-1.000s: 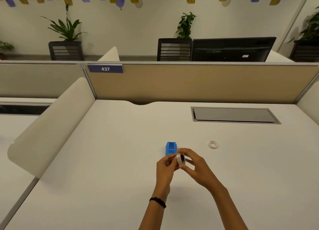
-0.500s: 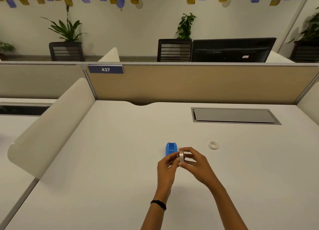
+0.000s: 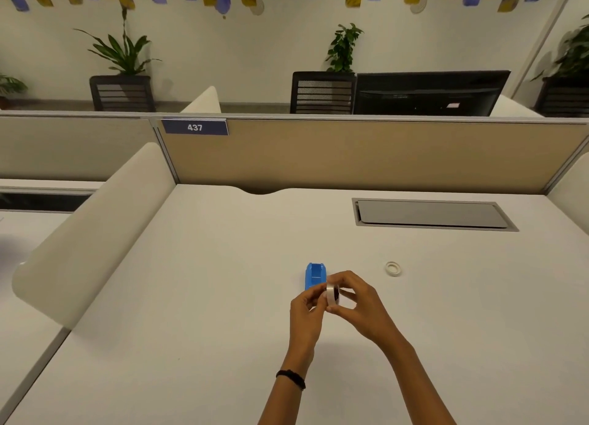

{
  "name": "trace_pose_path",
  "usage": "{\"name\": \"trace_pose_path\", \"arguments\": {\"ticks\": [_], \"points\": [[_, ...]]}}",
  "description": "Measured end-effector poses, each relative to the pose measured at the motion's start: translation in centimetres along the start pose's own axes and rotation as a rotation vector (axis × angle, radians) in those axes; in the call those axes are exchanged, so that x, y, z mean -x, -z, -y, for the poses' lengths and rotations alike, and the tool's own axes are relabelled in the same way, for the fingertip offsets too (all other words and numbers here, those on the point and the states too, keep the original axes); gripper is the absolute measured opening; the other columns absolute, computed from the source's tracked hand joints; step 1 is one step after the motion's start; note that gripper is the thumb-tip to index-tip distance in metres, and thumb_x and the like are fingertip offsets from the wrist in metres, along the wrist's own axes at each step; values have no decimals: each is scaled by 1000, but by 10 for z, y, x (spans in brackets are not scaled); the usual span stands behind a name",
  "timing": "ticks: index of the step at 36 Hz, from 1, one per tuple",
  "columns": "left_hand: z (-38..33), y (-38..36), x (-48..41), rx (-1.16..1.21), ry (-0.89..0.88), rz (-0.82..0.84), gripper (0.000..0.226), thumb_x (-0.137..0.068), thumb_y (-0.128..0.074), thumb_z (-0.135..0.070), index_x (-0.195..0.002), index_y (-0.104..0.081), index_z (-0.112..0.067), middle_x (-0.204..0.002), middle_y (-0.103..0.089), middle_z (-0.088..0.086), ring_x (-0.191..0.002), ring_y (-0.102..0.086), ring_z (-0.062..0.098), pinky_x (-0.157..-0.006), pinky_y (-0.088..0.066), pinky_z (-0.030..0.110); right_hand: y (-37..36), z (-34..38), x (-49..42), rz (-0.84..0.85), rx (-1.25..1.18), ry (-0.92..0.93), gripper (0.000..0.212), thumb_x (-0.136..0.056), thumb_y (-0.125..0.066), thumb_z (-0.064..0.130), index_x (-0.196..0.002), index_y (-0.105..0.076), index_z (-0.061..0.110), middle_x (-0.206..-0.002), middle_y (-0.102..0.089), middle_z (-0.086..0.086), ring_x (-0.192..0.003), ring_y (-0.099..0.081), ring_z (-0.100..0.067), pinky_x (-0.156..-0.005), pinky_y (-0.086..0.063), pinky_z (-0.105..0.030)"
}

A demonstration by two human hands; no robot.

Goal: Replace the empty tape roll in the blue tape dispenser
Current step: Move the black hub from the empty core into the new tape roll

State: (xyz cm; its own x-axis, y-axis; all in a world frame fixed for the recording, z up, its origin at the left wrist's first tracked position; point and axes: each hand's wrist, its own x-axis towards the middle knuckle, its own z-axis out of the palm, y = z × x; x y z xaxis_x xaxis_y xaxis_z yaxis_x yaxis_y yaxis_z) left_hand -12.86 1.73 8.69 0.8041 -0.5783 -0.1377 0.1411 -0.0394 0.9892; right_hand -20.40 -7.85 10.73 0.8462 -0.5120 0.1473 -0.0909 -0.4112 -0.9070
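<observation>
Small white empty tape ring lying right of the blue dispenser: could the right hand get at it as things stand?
Probably yes, but not straight away. The small white empty tape ring lies alone on the white desk, with nothing between it and the right hand. That hand and the left hand hold the new tape roll.

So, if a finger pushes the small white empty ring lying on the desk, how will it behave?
The small white empty ring is thin and hollow, so it is probably very light and would slide easily on the smooth white desk. It lies flat, so rolling seems unlikely unless it is tipped onto its edge.
</observation>
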Motion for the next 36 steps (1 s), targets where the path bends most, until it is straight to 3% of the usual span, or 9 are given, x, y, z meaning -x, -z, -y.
{"name": "trace_pose_path", "arguments": {"ticks": [9, 13, 15, 17, 19, 22, 26, 31, 36], "points": [[8, 0, 0, 21, 34, 17, 18, -89, -59, -20, -105, -67, -22, -98, -71, 1, -94, -67, 16, -78, -53, 18, -4, -10, 1, 39, 53, 24, 24, -82, -66, 27, -101, -54, 32, -106, -57, 20, -105, -56, -2, -88, -45, -6], [12, 2, 0, 13, 49, 26, 17, -90, -58, -17, -97, -65, -32, -98, -69, -4, -95, -65, 13, -85, -52, 22, -5, -15, 2, 84, 22, -66, 32, -80, -68, 29, -106, -53, 41, -111, -55, 29, -109, -53, 3, -86, -42, -1], [14, 4, -1, 7, 49, 21, 17, -89, -59, -16, -100, -66, -27, -102, -69, -2, -96, -65, 14, -83, -52, 20, -7, -19, 3, 74, -2, -143, 34, -81, -65, 34, -109, -49, 47, -114, -53, 32, -109, -53, 4, -84, -43, -4], [17, 4, -3, -8, 48, 20, 20, -89, -60, -15, -107, -67, -18, -107, -69, 4, -98, -65, 17, -87, -53, 24, -10, -23, 3, 37, -28, -232, 33, -82, -60, 40, -112, -48, 42, -116, -55, 21, -106, -56, -3, -85, -45, -12], [20, 5, -5, -35, 54, 9, 23, -88, -61, -14, -111, -66, -13, -110, -68, 5, -99, -64, 17, -89, -52, 26, -13, -24, 2, 15, -23, -287, 31, -82, -58, 43, -111, -48, 38, -111, -58, 15, -99, -60, -6, -74, -47, -8], [26, 6, -9, -66, 63, 2, 24, -87, -63, -14, -110, -67, -14, -109, -68, 4, -96, -64, 14, -79, -51, 14, -15, -25, 1, 14, -12, -308, 25, -83, -61, 37, -105, -51, 38, -101, -63, 13, -94, -64, -9, -63, -48, -4], [31, 10, -13, -76, 74, 1, 23, -85, -65, -15, -107, -68, -16, -104, -70, 1, -90, -65, 10, -66, -51, 5, -16, -29, -3, 9, -23, -338, 29, -81, -66, 30, -107, -55, 29, -101, -64, 8, -91, -63, -9, -67, -48, -9], [34, 9, -20, -100, 67, 12, 21, -84, -66, -16, -104, -69, -18, -100, -70, -2, -89, -66, 9, -69, -51, 8, -14, -36, -9, 14, -53, -364, 30, -78, -70, 28, -105, -58, 28, -101, -67, 2, -91, -66, -14, -69, -51, -12], [40, 9, -24, -138, 44, 8, 22, -84, -66, -15, -106, -69, -15, -99, -70, -2, -87, -66, 8, -68, -51, 6, -16, -42, -11, 4, -59, -388, 31, -77, -70, 29, -106, -58, 28, -99, -67, 3, -88, -66, -11, -63, -49, -7]]}}
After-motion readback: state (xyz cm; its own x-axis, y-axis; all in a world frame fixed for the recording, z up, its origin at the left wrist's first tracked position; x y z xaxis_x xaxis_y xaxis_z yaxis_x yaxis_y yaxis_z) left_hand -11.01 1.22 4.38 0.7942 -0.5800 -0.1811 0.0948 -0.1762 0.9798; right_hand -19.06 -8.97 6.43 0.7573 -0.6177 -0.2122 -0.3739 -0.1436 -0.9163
